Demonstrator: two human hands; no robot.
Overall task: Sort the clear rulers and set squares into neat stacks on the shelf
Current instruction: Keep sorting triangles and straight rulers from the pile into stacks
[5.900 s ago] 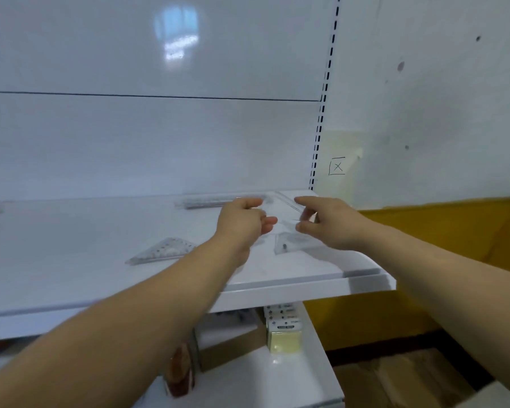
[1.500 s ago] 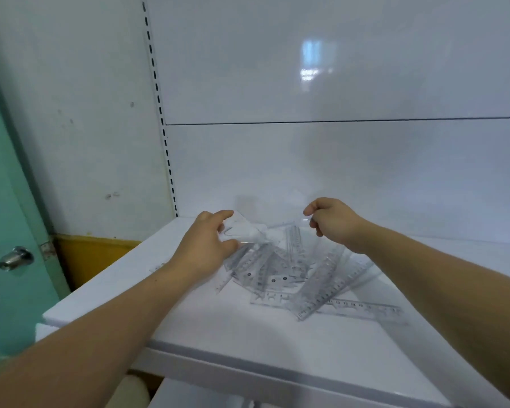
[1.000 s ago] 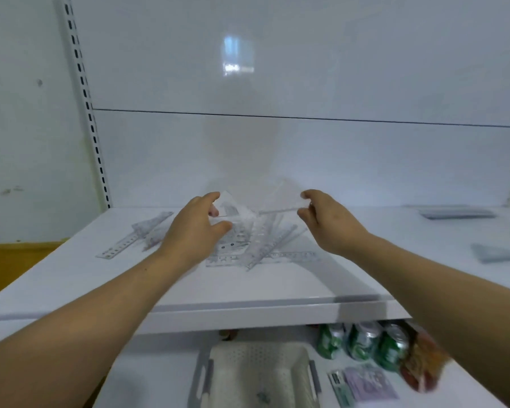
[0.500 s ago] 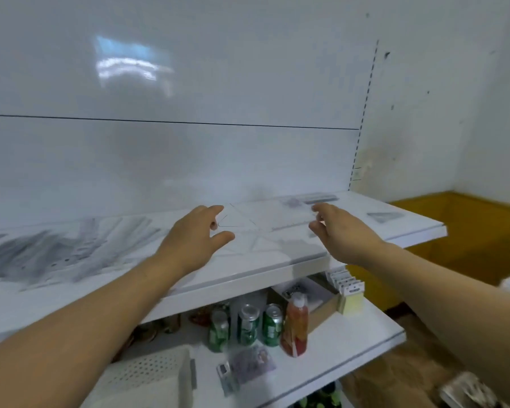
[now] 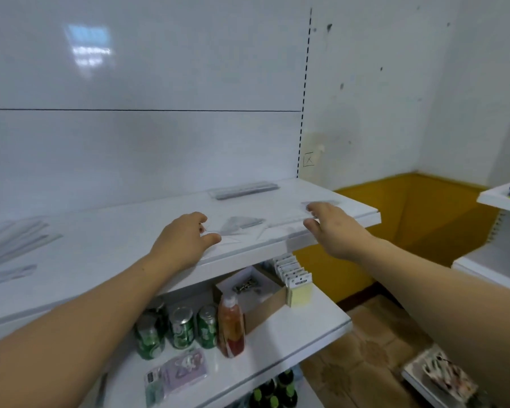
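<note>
Between my two hands hangs a large clear set square (image 5: 277, 229), faint against the white shelf (image 5: 115, 248) just below it. My left hand (image 5: 186, 240) pinches its left corner between thumb and fingers. At its right end, my right hand (image 5: 330, 228) grips it between thumb and forefinger. A neat stack of clear rulers (image 5: 243, 189) lies at the back of the shelf. A small stack of set squares (image 5: 242, 223) lies under the held one, and another (image 5: 318, 203) sits behind my right fingers. A blurred pile of loose rulers (image 5: 12, 240) lies far left.
The lower shelf (image 5: 306, 328) holds green cans (image 5: 183, 328), an orange bottle (image 5: 230, 328), a cardboard box (image 5: 256, 295), yellow note pads (image 5: 299, 290) and a flat packet (image 5: 183, 369). A second white shelf unit (image 5: 501, 201) stands at the right. The upper shelf's right end is near my right hand.
I have turned from the loose pile on the left toward the shelf's right end. Both hands carried the clear set square along and now hold it lower, over the small stack.
</note>
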